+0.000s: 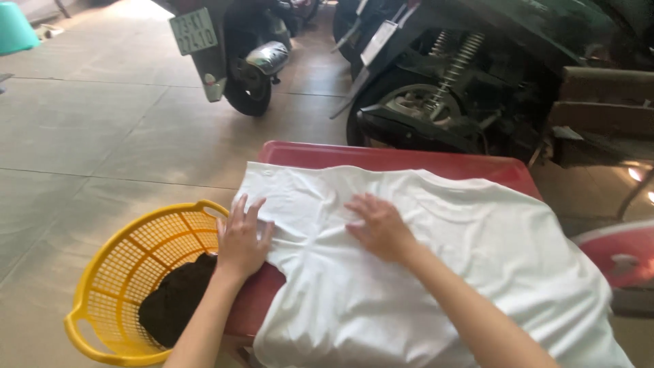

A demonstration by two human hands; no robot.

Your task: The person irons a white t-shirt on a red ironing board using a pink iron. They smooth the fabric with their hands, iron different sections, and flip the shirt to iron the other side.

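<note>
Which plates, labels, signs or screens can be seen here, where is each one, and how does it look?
Licence plate: rear of the scooter, top left; rectangular, pale greenish-white, dark characters.
Second plate: rear of the black motorbike, top centre; white, tilted, seen at an angle.
No packages, signs or screens show. The white shirt under both hands shows no visible label.

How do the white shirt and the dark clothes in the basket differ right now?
The white shirt lies spread flat over the red table; the dark clothes sit bunched in the yellow basket. The left hand and right hand both press the shirt; neither touches the dark clothes. The shirt shows far more surface. Both are fabric.
</note>
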